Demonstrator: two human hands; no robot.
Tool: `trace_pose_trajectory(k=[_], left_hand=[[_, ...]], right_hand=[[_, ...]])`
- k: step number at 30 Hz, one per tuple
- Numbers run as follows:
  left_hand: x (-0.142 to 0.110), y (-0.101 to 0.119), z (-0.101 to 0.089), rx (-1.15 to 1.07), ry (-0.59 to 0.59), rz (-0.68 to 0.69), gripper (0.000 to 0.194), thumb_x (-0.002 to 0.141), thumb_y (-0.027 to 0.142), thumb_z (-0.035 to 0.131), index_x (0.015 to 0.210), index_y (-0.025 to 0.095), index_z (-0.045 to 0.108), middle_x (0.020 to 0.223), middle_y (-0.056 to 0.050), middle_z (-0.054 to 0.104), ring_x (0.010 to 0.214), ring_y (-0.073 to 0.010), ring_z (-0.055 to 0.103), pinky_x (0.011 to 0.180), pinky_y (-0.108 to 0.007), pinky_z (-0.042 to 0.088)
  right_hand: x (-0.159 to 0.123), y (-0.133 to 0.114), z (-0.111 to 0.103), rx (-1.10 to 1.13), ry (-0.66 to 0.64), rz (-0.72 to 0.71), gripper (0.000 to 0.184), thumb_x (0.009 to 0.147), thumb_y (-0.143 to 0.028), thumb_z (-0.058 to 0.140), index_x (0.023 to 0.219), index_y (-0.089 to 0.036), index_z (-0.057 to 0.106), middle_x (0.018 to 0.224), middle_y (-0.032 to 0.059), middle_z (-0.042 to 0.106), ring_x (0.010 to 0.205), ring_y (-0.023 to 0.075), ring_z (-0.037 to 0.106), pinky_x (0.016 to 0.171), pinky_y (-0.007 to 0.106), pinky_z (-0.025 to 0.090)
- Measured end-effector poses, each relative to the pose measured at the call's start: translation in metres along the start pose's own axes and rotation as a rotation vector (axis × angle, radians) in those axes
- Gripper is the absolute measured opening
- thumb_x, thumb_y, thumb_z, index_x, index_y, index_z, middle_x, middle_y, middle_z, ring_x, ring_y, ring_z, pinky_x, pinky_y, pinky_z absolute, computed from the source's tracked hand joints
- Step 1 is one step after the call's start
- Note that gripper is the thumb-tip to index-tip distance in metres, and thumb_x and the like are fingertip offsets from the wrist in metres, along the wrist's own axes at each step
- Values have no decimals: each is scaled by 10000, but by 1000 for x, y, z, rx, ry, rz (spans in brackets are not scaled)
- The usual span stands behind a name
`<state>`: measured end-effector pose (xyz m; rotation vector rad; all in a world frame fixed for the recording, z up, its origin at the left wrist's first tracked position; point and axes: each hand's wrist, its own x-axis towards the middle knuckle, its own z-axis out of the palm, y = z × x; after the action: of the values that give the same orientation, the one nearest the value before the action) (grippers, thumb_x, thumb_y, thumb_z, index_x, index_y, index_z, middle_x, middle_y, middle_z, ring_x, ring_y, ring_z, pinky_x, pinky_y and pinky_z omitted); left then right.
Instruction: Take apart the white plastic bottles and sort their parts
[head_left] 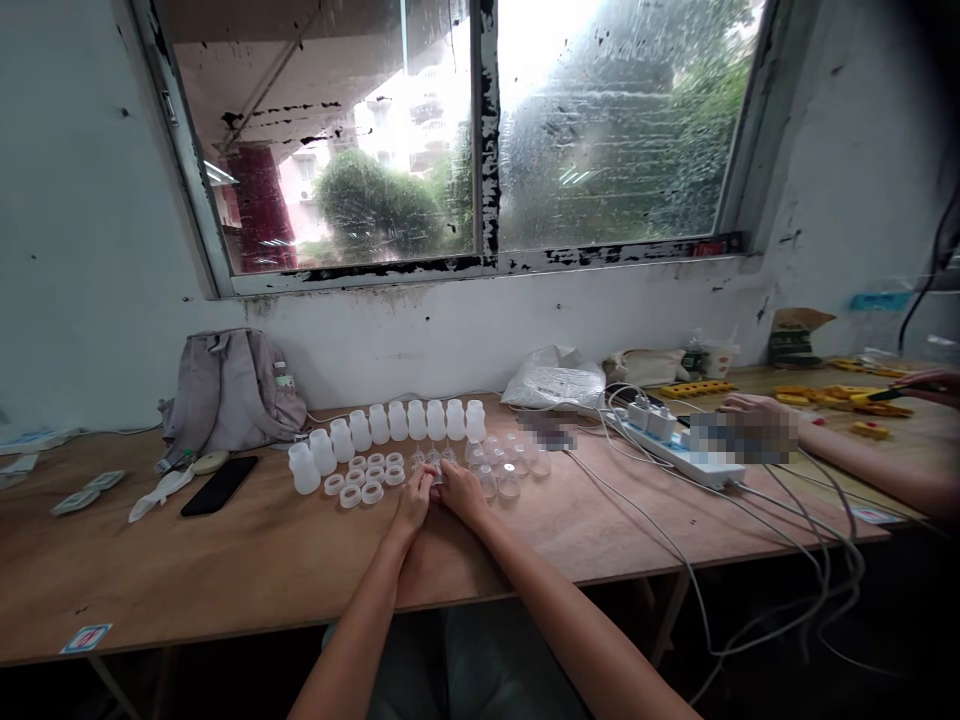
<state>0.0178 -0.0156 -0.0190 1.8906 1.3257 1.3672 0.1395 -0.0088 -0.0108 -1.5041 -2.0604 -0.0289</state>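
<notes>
My left hand (414,502) and my right hand (462,494) meet above the table, fingers pinched together around a small clear piece (436,479). The fingers cover most of it, so its kind cannot be made out. Just beyond my hands stand several clear, teat-shaped pieces (435,454). White translucent screw rings (373,491) lie grouped to the left of my left hand. On the right, beside my right hand, sit several clear domed caps (508,484). A curved row of frosted, wide-necked baby bottles (397,422) stands upright behind all of these.
Left on the wooden table (247,570) are a black phone (220,486), a white strap-like item (161,494) and a grey backpack (229,390). To the right lie a power strip (682,450) with trailing cables and a plastic bag (555,378). Another person's arm (862,465) reaches in there.
</notes>
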Motion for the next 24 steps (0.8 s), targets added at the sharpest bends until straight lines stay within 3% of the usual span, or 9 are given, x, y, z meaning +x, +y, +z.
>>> trace_pose_trajectory(k=[8, 13, 16, 19, 21, 24], left_hand=[[-4, 6, 2, 8, 37, -4, 248, 832, 310, 312, 814, 198, 532, 625, 19, 581, 525, -119, 559, 518, -230, 442], [-3, 5, -9, 70, 179, -23, 271, 855, 329, 272, 895, 184, 497, 733, -36, 632, 570, -141, 594, 536, -254, 458], [2, -1, -38, 163, 289, 2, 218, 832, 329, 341, 881, 201, 510, 787, -34, 629, 684, -163, 597, 659, -294, 460], [6, -11, -82, 279, 464, 19, 245, 787, 349, 425, 966, 199, 496, 1004, -72, 566, 982, -210, 513, 857, -348, 383], [8, -21, -112, 347, 613, -9, 415, 740, 379, 486, 1089, 166, 420, 1174, -122, 452, 1137, -247, 380, 946, -389, 292], [9, -41, -145, 421, 808, -120, 658, 679, 430, 536, 1196, 113, 283, 1258, -191, 327, 1199, -314, 264, 963, -479, 214]], right_hand=[[3, 2, 3, 27, 26, 24, 89, 726, -181, 476, 815, -185, 477, 760, 27, 599, 697, 142, 536, 551, 212, 247], [2, 4, 2, 36, 59, 48, 119, 753, -173, 421, 870, -175, 443, 767, 30, 595, 680, 139, 536, 556, 210, 259], [0, 4, 2, 33, 60, 40, 156, 746, -154, 409, 897, -174, 441, 753, 27, 598, 661, 140, 539, 548, 211, 263], [-1, 2, 2, 31, 49, 1, 191, 735, -143, 411, 916, -170, 468, 744, 36, 611, 653, 148, 549, 553, 215, 285], [-3, 1, 3, 29, 42, -27, 273, 726, -125, 407, 988, -158, 477, 742, 50, 626, 645, 159, 561, 561, 223, 308], [-4, 0, 3, 28, 31, -65, 392, 727, -110, 401, 1112, -154, 455, 756, 68, 649, 648, 174, 582, 575, 235, 346]])
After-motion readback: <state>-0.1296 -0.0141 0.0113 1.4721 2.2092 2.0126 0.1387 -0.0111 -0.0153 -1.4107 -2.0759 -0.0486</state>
